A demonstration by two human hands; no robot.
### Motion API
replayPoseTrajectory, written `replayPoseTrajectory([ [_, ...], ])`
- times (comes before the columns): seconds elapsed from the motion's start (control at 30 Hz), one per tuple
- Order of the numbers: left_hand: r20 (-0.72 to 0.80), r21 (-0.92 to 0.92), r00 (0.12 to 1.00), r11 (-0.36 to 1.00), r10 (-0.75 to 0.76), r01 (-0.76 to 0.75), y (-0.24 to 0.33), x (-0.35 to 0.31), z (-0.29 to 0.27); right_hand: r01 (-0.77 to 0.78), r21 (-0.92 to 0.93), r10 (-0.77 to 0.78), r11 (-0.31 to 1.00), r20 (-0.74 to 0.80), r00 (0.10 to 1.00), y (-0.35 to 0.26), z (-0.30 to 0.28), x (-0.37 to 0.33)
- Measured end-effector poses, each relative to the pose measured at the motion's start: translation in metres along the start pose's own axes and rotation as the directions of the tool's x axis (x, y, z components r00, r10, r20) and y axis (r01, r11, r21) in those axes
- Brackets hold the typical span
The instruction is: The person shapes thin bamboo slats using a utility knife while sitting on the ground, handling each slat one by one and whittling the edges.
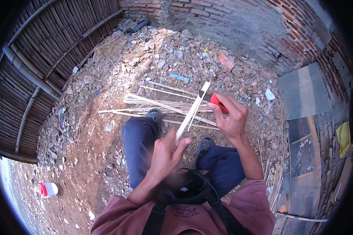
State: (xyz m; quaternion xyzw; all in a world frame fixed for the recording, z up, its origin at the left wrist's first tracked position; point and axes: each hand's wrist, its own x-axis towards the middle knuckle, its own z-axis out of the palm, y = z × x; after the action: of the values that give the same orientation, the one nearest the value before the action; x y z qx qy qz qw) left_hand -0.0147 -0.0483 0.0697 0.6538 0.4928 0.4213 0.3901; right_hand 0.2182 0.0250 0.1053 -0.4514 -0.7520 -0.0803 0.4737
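My left hand (164,155) is closed round the lower end of a pale bamboo strip (193,111), which slants up and away to the right. My right hand (232,117) grips a red-handled knife (219,104). Its dark blade lies against the strip near the far end. A thin sliver (192,122) runs alongside the strip, partly split from it. Beyond my hands, several long pale bamboo strips (149,102) lie in a loose pile on the ground, some crossing each other.
Rubble and litter (176,51) cover the ground up to a brick wall (231,27). A bamboo-slat wall (47,51) stands at the left. A white container with a red band (48,189) sits lower left. Boards (304,92) lean at the right. My legs straddle the work.
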Motion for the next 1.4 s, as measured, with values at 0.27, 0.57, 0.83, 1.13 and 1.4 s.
replayPoseTrajectory([
  [0.27, 0.021, -0.016, 0.992, 0.992, -0.127, 0.128, -0.022, -0.024, -0.006, -0.532, -0.088, 0.500, 0.842, -0.243, 0.831, 0.112, -0.078, 0.060],
  [0.57, -0.045, -0.020, 0.998, 0.999, -0.048, 0.047, -0.016, 0.009, -0.019, -0.650, 0.352, 0.536, 0.674, 0.373, 0.758, 0.076, -0.029, 0.034],
  [0.83, -0.005, -0.051, 1.000, 0.999, -0.019, 0.018, -0.008, 0.008, -0.004, -0.670, 0.671, 0.251, 0.319, 0.622, 0.742, 0.004, 0.014, -0.002],
  [1.13, 0.028, -0.062, 1.000, 0.998, 0.014, -0.012, -0.003, 0.008, 0.006, -0.715, 0.606, 0.416, 0.349, 0.584, 0.697, 0.000, 0.014, -0.008],
  [1.4, 0.154, -0.216, 0.987, 0.973, -0.049, 0.082, -0.008, 0.008, 0.003, -0.730, 0.626, 0.419, 0.273, 0.606, 0.676, 0.000, 0.014, -0.013],
])
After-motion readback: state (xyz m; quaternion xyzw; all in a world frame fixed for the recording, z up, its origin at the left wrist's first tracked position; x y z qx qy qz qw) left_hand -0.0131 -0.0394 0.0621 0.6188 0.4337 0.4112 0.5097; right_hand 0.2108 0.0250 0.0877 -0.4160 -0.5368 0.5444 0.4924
